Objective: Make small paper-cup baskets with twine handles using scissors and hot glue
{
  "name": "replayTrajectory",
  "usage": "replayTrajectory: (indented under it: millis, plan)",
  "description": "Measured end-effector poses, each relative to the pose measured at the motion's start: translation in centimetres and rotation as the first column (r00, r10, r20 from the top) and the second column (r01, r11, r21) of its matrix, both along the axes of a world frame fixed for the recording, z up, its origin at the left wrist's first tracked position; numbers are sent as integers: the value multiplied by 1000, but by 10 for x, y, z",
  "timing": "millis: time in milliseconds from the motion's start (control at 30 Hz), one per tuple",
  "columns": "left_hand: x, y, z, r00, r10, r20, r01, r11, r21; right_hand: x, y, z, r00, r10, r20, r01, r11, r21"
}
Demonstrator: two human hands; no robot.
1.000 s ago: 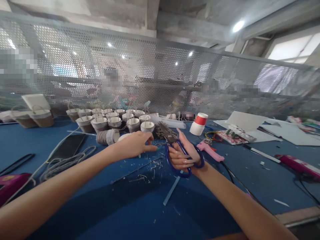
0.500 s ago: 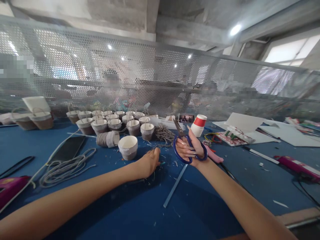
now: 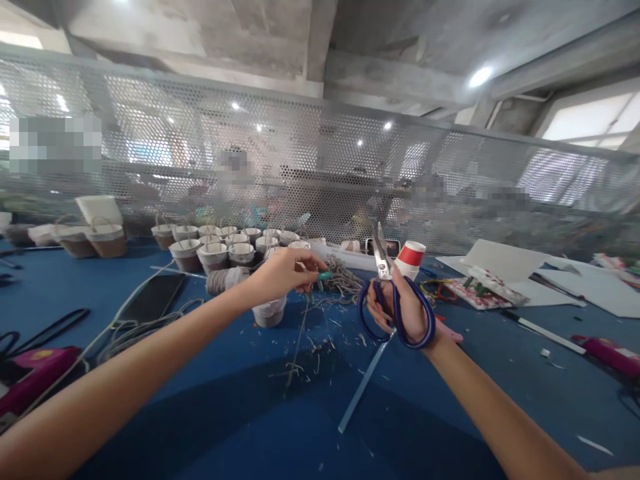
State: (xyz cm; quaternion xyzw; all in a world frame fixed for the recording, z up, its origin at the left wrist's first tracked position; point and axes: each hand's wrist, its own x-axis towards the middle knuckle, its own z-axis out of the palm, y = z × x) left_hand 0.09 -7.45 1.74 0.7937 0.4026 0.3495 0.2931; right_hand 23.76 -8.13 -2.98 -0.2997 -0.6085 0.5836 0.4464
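Note:
My left hand (image 3: 286, 272) is raised in front of the small cups, thumb and fingers pinched together. A thin strand of twine (image 3: 301, 333) hangs from it, with a frayed lower end. A small teal piece (image 3: 324, 275) shows at the fingertips; its kind is unclear. Directly behind and below this hand stands a white-wrapped cup (image 3: 270, 312), partly covered. My right hand (image 3: 407, 310) is closed around a pair of scissors (image 3: 383, 263) with blue handles, blades pointing up and slightly parted. A tangle of grey cord (image 3: 345, 277) lies between the hands, farther back.
Several twine-wrapped cups with handles (image 3: 214, 255) stand in rows at the back left. A phone (image 3: 153, 299), cord coil (image 3: 145, 327) and magenta glue gun (image 3: 43, 373) lie left. Red-and-white paper cups (image 3: 411, 257), a clear glue stick (image 3: 365, 387) and white sheets (image 3: 500, 260) are on the right.
My left hand has risen off the table, lifting the twine strand and teal piece, and now partly covers the nearest cup. My right hand has turned the scissors more upright. The view has shifted slightly.

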Motion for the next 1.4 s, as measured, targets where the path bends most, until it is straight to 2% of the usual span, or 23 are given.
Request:
replayTrajectory:
  millis: [67, 100, 167, 233, 300, 333, 367, 433, 467, 500, 533, 567, 633, 733, 800, 867, 933, 1100, 1200, 1400]
  plan:
    - [-4, 1, 3, 998, -1, 69, 2, 1000, -19, 1, -6, 5, 968, -157, 197, 119, 974, 194]
    - [-6, 1, 3, 996, 1, 93, 1, 1000, -24, 1, -9, 8, 923, -234, 304, 135, 940, 314]
    - [-7, -1, 5, 990, 15, 137, -12, 1000, -21, 3, -12, 14, 791, -397, 466, 107, 839, 534]
    - [-8, -5, 10, 986, 48, 160, -53, 998, 24, 4, -13, 19, 677, -533, 508, 79, 738, 670]
    - [-9, -10, 16, 979, 106, 175, -129, 984, 123, 3, -11, 25, 659, -590, 467, 111, 690, 715]
    - [-11, -12, 19, 973, 145, 181, -179, 966, 189, 2, -11, 27, 691, -574, 439, 143, 704, 696]
    - [-12, -14, 21, 965, 182, 189, -228, 939, 256, 0, -10, 30, 749, -529, 399, 184, 744, 642]
    - [-15, -15, 23, 945, 245, 217, -312, 876, 368, -7, -11, 37, 886, -353, 301, 216, 888, 406]
    - [-16, -13, 22, 935, 268, 233, -343, 850, 400, -12, -13, 41, 942, -240, 234, 184, 953, 240]
    - [-17, -11, 20, 924, 286, 254, -371, 832, 414, -18, -16, 44, 975, -120, 187, 108, 991, 75]
    - [-18, -8, 17, 912, 299, 281, -396, 822, 410, -25, -21, 46, 988, -2, 154, 10, 999, -53]
    - [-19, -5, 13, 899, 310, 308, -417, 818, 396, -33, -27, 46, 987, 96, 127, -77, 986, -150]
    - [-19, 3, 5, 868, 329, 372, -460, 814, 353, -49, -40, 41, 978, 191, 87, -164, 954, -249]
    - [-16, 11, -8, 819, 324, 473, -484, 833, 268, -70, -55, 18, 980, 197, 13, -187, 948, -256]
    - [-12, 14, -14, 800, 298, 522, -444, 878, 180, -79, -59, -2, 984, 176, -26, -176, 936, -305]
    - [-8, 17, -19, 801, 275, 531, -377, 922, 92, -84, -58, -19, 990, 138, -1, -130, 927, -353]
    - [-5, 20, -23, 828, 275, 488, -335, 941, 38, -86, -55, -29, 996, 84, 15, -71, 916, -394]
    - [-5, 28, -32, 886, 280, 369, -314, 949, 35, -85, -52, -32, 984, 175, -37, -172, 875, -452]
    - [-5, 29, -33, 893, 266, 362, -308, 949, 62, -85, -53, -32, 988, 144, -61, -156, 863, -480]
    - [-2, 26, -34, 827, 196, 527, -277, 957, 79, -83, -52, -33, 983, 153, -99, -181, 884, -431]
